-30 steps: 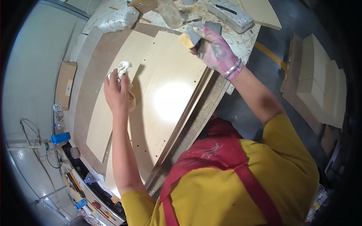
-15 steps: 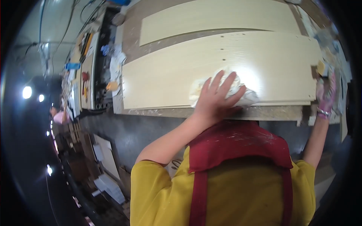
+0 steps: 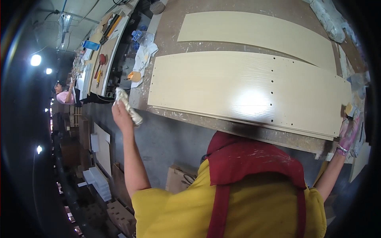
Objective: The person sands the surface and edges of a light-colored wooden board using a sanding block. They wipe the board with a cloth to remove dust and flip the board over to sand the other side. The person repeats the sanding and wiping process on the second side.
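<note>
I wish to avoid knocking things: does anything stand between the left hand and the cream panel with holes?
Apart from the crumpled whitish cloth held in the left hand, nothing visible blocks the way to the cream panel; only floor and bench edge show between.

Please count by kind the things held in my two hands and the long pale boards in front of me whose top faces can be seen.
Cloth in left hand: 1
Small yellow-faced block in right hand: 1
Long pale boards, top faces only: 2
Total: 4
</note>
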The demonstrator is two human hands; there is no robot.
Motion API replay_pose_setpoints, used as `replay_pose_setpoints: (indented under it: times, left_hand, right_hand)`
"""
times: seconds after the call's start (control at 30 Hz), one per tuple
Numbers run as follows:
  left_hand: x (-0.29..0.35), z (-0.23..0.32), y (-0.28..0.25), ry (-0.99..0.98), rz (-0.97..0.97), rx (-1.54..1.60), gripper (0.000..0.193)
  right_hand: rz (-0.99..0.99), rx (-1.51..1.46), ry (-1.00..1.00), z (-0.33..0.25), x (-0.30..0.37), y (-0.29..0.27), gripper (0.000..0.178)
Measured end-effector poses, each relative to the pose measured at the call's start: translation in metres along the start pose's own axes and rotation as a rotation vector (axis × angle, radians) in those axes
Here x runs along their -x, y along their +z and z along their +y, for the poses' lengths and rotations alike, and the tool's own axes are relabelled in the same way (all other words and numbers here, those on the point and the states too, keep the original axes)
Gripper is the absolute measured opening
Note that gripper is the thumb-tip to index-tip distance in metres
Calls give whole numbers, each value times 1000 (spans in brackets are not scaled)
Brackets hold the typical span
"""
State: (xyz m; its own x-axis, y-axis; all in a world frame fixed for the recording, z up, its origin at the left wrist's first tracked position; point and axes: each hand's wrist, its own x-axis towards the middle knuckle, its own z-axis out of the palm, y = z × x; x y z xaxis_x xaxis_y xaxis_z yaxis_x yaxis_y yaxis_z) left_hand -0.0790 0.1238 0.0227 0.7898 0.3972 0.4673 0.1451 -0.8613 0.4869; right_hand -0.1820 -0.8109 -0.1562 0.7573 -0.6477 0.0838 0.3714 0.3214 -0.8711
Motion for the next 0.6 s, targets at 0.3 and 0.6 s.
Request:
replay_pose_setpoints:
  times: [0.3, 0.6]
  left_hand:
    - [45, 91, 91, 498, -467, -156, 40]
    - [29, 158, 94, 616, -575, -24, 36]
  right_hand:
    - [73, 26, -11, -13, 3, 20, 47]
    - [100, 133, -16, -12, 2, 21, 41]
